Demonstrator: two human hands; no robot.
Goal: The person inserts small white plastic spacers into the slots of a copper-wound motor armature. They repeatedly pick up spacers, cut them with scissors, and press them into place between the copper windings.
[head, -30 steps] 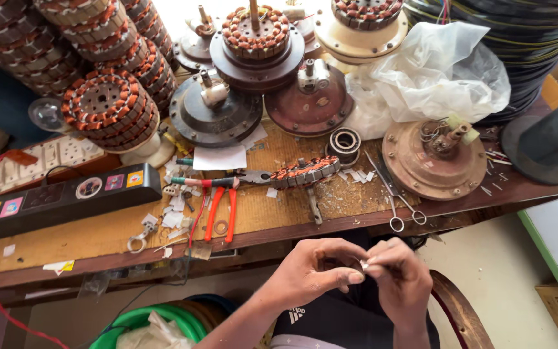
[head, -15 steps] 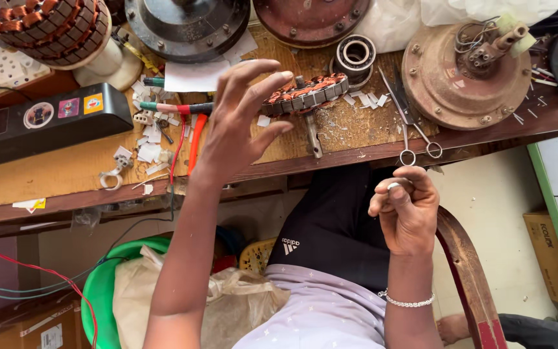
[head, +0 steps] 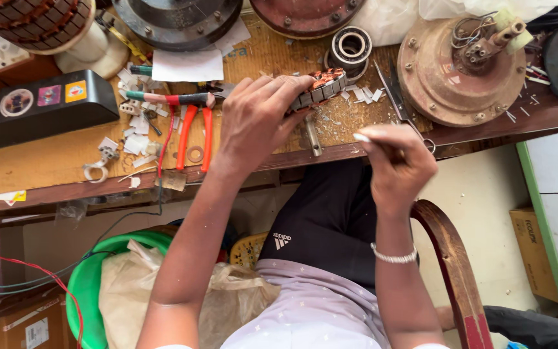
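Copper-wound stator (head: 321, 87) under left hand's (head: 253, 123) grip; right hand (head: 398, 165) pinches something small.

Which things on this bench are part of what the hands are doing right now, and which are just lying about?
In hand:
- wound stator, under the left hand
- small pale strip, pinched by the right hand

Lying about:
- orange-handled pliers
- scissors
- bearing
- brown motor housing
- black power strip
- paper scraps

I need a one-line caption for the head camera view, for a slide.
Left hand grips a wound stator on the workbench; right hand pinches a small white piece.
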